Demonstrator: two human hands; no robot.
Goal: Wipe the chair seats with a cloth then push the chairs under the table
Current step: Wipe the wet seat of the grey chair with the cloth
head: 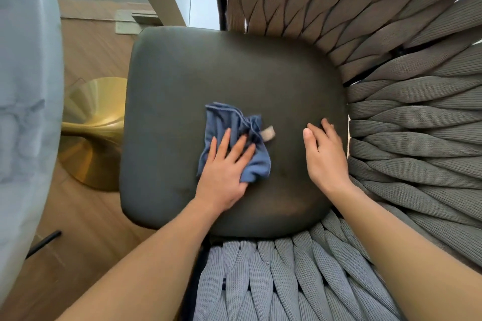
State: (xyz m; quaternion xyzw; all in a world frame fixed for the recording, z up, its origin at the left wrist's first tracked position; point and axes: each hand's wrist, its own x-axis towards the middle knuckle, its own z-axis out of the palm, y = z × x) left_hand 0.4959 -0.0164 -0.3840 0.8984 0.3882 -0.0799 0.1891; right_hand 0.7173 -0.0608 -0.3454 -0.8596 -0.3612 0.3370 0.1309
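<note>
A dark grey cushioned chair seat [208, 70] fills the middle of the view, ringed on the right and bottom by a woven rope backrest [407, 117]. A crumpled blue cloth [229, 122] with a small beige tag lies near the seat's centre. My left hand [224, 167] presses flat on the cloth's lower half, fingers spread. My right hand [326, 151] rests flat on the bare seat near its right edge, fingers together, holding nothing.
A pale marble table edge [26, 86] runs down the left side, with its gold pedestal base [91, 135] on the wooden floor [86, 216] just left of the seat. A black chair leg [44, 241] shows at the lower left.
</note>
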